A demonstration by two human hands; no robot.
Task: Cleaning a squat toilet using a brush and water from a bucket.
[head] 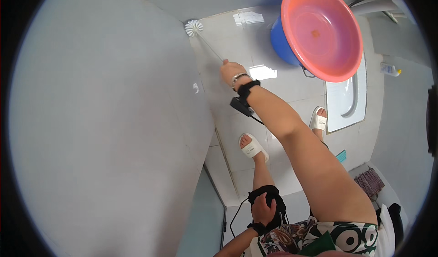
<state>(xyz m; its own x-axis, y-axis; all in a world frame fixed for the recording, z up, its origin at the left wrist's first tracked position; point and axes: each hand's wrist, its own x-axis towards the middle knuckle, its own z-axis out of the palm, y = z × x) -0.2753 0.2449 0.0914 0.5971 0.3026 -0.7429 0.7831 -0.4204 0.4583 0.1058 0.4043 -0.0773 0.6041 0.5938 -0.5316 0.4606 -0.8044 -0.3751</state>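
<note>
My right hand (232,73) is closed around the thin handle of a toilet brush (209,45) and wears a metal watch band and a black strap with a small device. The round white bristle head (194,28) is down in the floor corner where two grey walls meet, over a dark round spot that may be a floor drain. Lower in the view, my left hand (262,209) rests on the black cloth (279,207) over my knee, its thumb apart from the fingers. Part of its fingers is hard to make out.
A pink plastic basin (321,34) sits tilted on a blue bucket (282,46), overlapping a white squat toilet (346,104). A white bottle with a yellow cap (390,69) stands by the right wall. A mop head (369,181) and a turquoise object (341,156) are at lower right.
</note>
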